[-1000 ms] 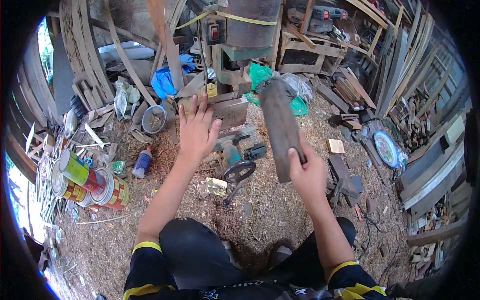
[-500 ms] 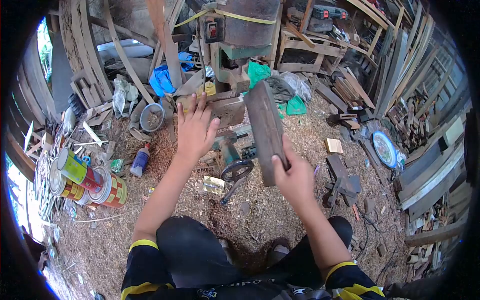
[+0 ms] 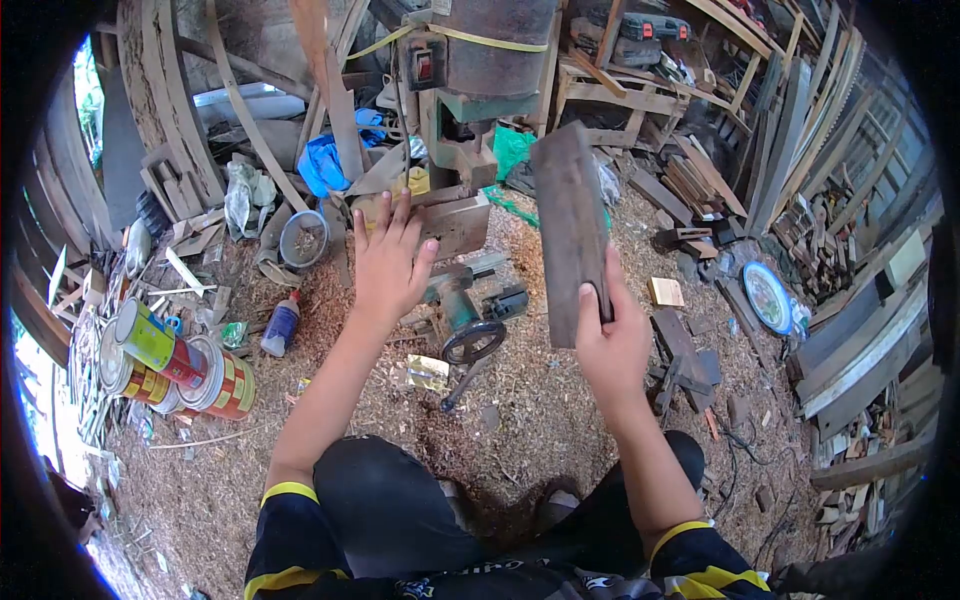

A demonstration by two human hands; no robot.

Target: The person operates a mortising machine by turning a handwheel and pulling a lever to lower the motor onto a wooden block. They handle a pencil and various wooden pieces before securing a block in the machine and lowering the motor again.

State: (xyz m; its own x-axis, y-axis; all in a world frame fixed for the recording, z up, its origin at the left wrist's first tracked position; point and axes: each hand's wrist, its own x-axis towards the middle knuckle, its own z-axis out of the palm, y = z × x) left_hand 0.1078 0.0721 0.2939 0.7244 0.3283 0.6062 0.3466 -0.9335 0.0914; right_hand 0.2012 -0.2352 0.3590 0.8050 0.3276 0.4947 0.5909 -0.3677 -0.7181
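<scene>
My right hand (image 3: 612,345) grips the lower end of a dark, flat wooden board (image 3: 570,235), thumb on its near face. The board is held upright, leaning slightly left at the top. My left hand (image 3: 393,260) has its fingers spread at the left end of a wooden block (image 3: 460,226) on the machine; whether the palm presses on anything is hidden. Below the block are a green machine base with a black handwheel (image 3: 474,342) and a lever (image 3: 462,388). Above stands the machine's column and housing (image 3: 495,55) with a red switch (image 3: 424,66).
Wood shavings cover the ground (image 3: 420,480). Stacked paint cans (image 3: 225,378), a glue bottle (image 3: 281,325) and a bucket (image 3: 304,238) stand at left. At right are wood offcuts (image 3: 685,350), a round plate (image 3: 767,298) and leaning planks (image 3: 785,150).
My right hand has moved the board to the right and slightly up, away from the block, turning its broad face more toward me. My left hand stays almost where it was.
</scene>
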